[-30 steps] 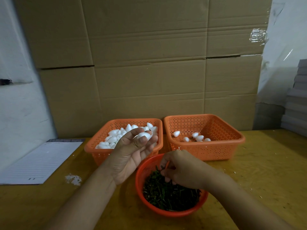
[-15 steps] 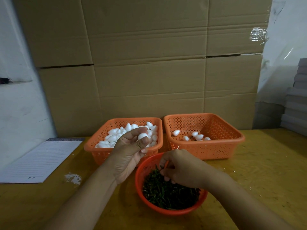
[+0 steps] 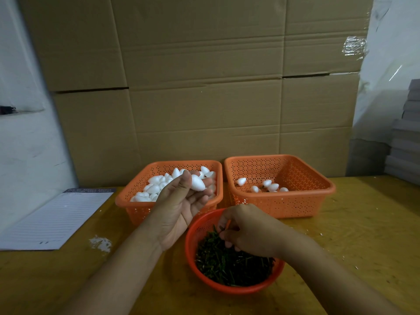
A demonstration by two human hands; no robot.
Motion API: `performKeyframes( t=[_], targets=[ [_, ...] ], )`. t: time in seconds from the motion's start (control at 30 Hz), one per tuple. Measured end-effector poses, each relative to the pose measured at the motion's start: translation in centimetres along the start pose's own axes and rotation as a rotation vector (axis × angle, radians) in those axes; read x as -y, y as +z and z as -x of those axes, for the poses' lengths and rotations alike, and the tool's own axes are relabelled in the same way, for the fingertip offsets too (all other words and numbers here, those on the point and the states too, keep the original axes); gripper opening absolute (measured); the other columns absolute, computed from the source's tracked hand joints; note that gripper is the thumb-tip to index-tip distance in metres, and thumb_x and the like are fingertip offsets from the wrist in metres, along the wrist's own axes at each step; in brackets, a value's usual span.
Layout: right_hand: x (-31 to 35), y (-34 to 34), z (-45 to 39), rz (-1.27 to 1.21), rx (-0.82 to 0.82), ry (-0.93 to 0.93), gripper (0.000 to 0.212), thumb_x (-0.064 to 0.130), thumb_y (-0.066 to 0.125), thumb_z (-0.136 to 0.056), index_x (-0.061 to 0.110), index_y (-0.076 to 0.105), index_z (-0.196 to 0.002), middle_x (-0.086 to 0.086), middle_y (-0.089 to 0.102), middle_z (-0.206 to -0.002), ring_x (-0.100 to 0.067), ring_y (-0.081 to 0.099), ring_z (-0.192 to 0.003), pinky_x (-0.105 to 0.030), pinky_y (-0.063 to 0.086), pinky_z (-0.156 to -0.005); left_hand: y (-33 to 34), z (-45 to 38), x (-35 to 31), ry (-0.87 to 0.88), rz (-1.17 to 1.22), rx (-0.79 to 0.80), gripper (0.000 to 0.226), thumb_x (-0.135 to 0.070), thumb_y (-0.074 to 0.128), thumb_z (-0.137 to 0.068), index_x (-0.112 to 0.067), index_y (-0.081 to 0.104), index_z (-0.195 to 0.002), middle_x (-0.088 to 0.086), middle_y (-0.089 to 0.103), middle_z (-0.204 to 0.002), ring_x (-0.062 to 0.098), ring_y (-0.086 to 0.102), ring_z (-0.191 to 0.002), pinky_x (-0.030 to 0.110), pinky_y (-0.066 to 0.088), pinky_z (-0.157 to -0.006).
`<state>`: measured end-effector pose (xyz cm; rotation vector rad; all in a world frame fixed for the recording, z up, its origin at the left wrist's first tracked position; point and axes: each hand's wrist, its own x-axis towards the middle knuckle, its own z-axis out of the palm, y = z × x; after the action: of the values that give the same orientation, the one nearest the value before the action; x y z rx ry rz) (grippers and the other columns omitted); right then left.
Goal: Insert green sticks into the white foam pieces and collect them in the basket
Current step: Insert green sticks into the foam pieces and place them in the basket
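Note:
My left hand is raised palm-up in front of the left orange basket, holding a white foam piece between thumb and fingers. That basket is heaped with several white foam pieces. My right hand reaches into the round red bowl of green sticks, its fingertips pinched among the sticks at the bowl's far rim. The right orange basket holds several foam pieces on its floor.
A lined paper pad lies at the left on the yellow wooden table. White crumbs sit near it. Cardboard boxes form a wall behind the baskets. Grey stacked sheets stand at the right.
My left hand has opened its fingers a little and turned the foam piece so it lies longer across the fingertips. My right hand stays picking in the stick bowl.

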<state>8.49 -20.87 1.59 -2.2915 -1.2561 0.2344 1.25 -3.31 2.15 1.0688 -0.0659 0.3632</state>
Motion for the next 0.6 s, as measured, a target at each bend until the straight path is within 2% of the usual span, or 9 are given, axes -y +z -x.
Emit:
performKeyframes(
  t=[0.07, 0.13, 0.33, 0.5, 0.6],
  targets=[
    [-0.02, 0.00, 0.01, 0.000, 0.001, 0.001, 0.008, 0.019, 0.063, -0.096, 0.024, 0.066, -0.102, 0.004, 0.074, -0.080, 0.001, 0.067, -0.064, -0.020, 0.056, -0.061, 0.26, 0.10, -0.06, -0.001, -0.049, -0.009, 0.038, -0.049, 0.062, -0.080, -0.016, 0.080, -0.080, 0.011, 0.077, -0.105, 0.012, 0.074, -0.083, 0.020, 0.058, -0.066],
    [-0.04, 0.02, -0.02, 0.000, 0.003, 0.000, 0.008, 0.020, 0.063, -0.096, 0.024, 0.066, -0.101, 0.004, 0.074, -0.080, 0.001, 0.067, -0.063, -0.019, 0.055, -0.060, 0.39, 0.14, -0.07, -0.002, -0.080, -0.028, 0.042, -0.054, 0.057, -0.081, -0.020, 0.080, -0.071, 0.010, 0.077, -0.101, 0.011, 0.074, -0.077, 0.020, 0.057, -0.062],
    [0.02, 0.01, -0.08, -0.007, 0.006, 0.001, 0.007, 0.020, 0.063, -0.096, 0.027, 0.063, -0.096, 0.005, 0.074, -0.079, 0.003, 0.065, -0.060, -0.016, 0.051, -0.055, 0.40, 0.08, 0.06, -0.030, -0.142, -0.062, 0.052, -0.066, 0.051, -0.078, -0.024, 0.080, -0.066, 0.005, 0.076, -0.082, 0.010, 0.069, -0.064, 0.020, 0.053, -0.052],
    [0.10, -0.02, -0.02, -0.008, 0.000, 0.000, 0.008, 0.020, 0.063, -0.096, 0.028, 0.063, -0.094, 0.005, 0.073, -0.079, 0.004, 0.064, -0.059, -0.014, 0.049, -0.054, -0.03, -0.08, -0.08, -0.084, -0.172, -0.044, 0.055, -0.074, 0.051, -0.076, -0.025, 0.068, -0.057, 0.000, 0.055, -0.058, 0.007, 0.045, -0.046, 0.018, 0.040, -0.045],
    [0.11, 0.03, 0.01, -0.007, -0.005, 0.003, 0.006, 0.019, 0.063, -0.096, 0.024, 0.065, -0.097, 0.005, 0.074, -0.079, 0.004, 0.063, -0.058, -0.017, 0.052, -0.056, -0.24, -0.25, -0.09, -0.090, -0.104, -0.014, 0.049, -0.067, 0.057, -0.080, -0.023, 0.065, -0.059, -0.003, 0.044, -0.057, 0.005, 0.037, -0.045, 0.017, 0.036, -0.043]
  ],
)
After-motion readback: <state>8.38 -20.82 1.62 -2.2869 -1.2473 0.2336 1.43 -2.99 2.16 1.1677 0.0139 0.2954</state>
